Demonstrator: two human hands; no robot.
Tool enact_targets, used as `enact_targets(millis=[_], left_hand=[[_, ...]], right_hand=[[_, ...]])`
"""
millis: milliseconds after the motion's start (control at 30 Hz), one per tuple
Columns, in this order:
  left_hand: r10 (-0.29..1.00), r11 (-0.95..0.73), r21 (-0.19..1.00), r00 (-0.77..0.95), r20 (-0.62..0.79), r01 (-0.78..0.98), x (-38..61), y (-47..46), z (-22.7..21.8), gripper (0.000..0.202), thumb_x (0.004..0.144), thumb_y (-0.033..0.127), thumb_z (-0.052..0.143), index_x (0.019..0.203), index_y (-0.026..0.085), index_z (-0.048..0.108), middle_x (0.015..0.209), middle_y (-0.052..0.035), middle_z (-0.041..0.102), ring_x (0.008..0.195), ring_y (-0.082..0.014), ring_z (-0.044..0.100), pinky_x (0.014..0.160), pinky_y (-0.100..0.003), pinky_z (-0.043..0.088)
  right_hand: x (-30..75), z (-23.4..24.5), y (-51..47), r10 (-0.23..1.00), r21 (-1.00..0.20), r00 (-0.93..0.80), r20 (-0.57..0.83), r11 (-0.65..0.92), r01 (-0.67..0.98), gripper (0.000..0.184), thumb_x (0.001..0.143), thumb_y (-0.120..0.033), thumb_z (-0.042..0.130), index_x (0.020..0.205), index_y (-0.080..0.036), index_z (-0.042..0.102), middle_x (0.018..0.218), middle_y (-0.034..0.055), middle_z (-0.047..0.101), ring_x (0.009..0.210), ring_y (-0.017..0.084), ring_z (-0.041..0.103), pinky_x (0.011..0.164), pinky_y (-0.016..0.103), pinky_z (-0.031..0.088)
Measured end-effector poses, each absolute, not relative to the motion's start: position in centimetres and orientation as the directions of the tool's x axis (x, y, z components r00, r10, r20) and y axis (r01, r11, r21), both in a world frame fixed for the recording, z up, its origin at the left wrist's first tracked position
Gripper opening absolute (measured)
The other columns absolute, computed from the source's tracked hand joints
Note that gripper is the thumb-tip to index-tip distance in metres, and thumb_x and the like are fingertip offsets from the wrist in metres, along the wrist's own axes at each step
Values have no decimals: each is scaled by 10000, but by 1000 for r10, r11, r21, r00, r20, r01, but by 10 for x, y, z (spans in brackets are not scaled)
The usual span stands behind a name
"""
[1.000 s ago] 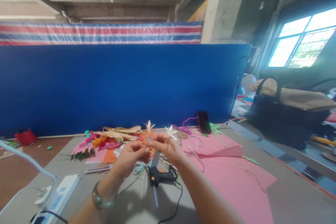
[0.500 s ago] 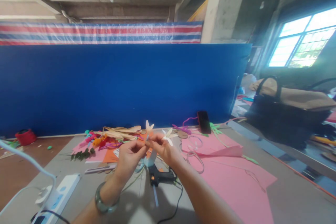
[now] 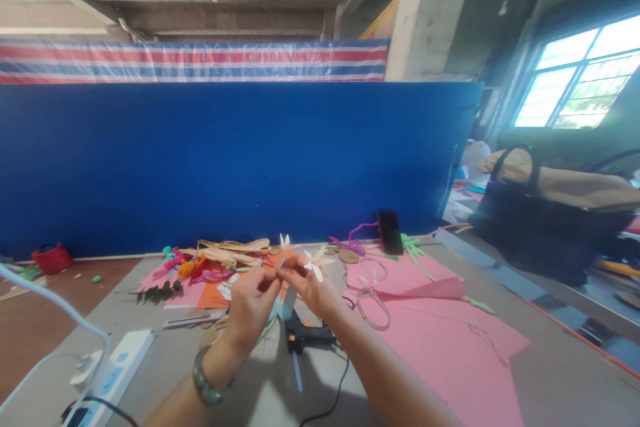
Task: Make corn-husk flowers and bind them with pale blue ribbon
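A small white paper-like flower point(image 3: 285, 241) stands upright above my fingertips. My left hand point(image 3: 253, 300) is closed in a pinch at its thin stem. Close against it, my right hand point(image 3: 311, 288) pinches the same stem from the other side. A second white flower point(image 3: 316, 263) shows by the back of my right hand; what supports it is hidden. Beneath the hands lies a black glue gun point(image 3: 309, 333) with a clear glue stick point(image 3: 298, 371) poking out toward me. A pale blue object point(image 3: 283, 308) behind the gun is partly covered.
Pink sheets point(image 3: 450, 340) cover the right side, with a phone point(image 3: 390, 232) at the back. Raffia strips point(image 3: 230, 252), a leafy sprig point(image 3: 159, 292) and a grey cutter point(image 3: 193, 320) lie left. A power strip point(image 3: 117, 370) sits front left. A blue panel point(image 3: 240, 160) stands behind.
The upright flower has turned and sits slightly lower. The second flower has shifted a little left. My left wrist has moved slightly right; both hands keep their pinch.
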State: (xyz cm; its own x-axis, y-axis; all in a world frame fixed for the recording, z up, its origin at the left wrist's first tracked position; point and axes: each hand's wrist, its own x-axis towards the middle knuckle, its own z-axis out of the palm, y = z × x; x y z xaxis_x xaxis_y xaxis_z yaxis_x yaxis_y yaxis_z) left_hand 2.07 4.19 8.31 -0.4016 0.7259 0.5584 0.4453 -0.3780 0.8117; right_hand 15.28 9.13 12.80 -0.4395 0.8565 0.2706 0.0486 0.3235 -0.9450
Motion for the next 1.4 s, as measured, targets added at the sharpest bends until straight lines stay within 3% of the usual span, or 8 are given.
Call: enact_targets(millis=[100, 233, 433, 567, 733, 867, 1100, 1400], left_hand=[[816, -367, 893, -372, 443, 258, 20, 47, 84, 151, 687, 313, 720, 712, 173, 669, 643, -22, 655, 591, -152, 590, 595, -244, 454], [961, -234, 961, -185, 206, -147, 16, 49, 94, 419, 653, 293, 748, 1039, 169, 641, 750, -39, 689, 585, -160, 632, 581, -281, 508], [993, -116, 948, -57, 104, -295, 11, 43, 103, 326, 689, 272, 709, 984, 134, 705, 758, -80, 723, 637, -179, 663, 653, -322, 540], [992, -130, 945, -40, 124, -301, 7, 45, 103, 292, 672, 261, 738, 941, 147, 723, 864, -88, 728, 662, -173, 663, 669, -330, 552], [989, -144, 952, -54, 134, -271, 3, 47, 101, 235, 637, 273, 789, 800, 127, 704, 743, -57, 694, 655, -168, 655, 669, -325, 556], [973, -203, 947, -158, 167, -250, 5, 48, 100, 258, 622, 309, 802, 722, 130, 645, 694, -13, 646, 614, -151, 635, 648, -333, 566], [941, -227, 966, -282, 186, -122, 11, 45, 100, 272, 685, 344, 750, 792, 140, 606, 697, -18, 679, 625, -140, 653, 677, -296, 566], [897, -266, 962, -381, 225, -56, 14, 46, 103, 279, 628, 330, 764, 746, 121, 624, 656, -32, 693, 594, -160, 656, 607, -279, 565]], right_hand=[[155, 124, 98, 859, -950, -436, 269, 311, 26, 141, 692, -308, 646, 659, -193, 573, 670, -8, 578, 722, 169, 563, 715, 286, 443], [158, 115, 112, 816, -968, -539, 211, 251, 0, 183, 697, -349, 683, 709, -177, 619, 681, -14, 599, 721, 163, 570, 724, 286, 428], [163, 114, 116, 705, -982, -690, 166, 178, -54, 238, 677, -372, 726, 686, -153, 633, 651, -22, 592, 655, 127, 525, 652, 253, 396], [162, 119, 111, 683, -992, -720, 124, 97, -80, 278, 616, -363, 768, 604, -153, 587, 601, -41, 560, 582, 98, 475, 584, 230, 353], [160, 119, 113, 696, -994, -712, 92, 112, -20, 266, 615, -350, 764, 572, -154, 589, 512, -65, 489, 504, 74, 402, 515, 216, 293], [158, 112, 115, 774, -979, -621, 121, 196, 53, 218, 652, -361, 739, 668, -163, 649, 610, -32, 600, 598, 115, 519, 569, 227, 359], [150, 96, 118, 806, -960, -557, 201, 274, 50, 285, 688, -443, 714, 700, -173, 624, 656, -3, 628, 664, 166, 582, 615, 261, 414], [150, 104, 117, 833, -948, -525, 175, 286, 138, 226, 685, -354, 713, 684, -169, 583, 563, -47, 506, 557, 111, 474, 551, 238, 363]])
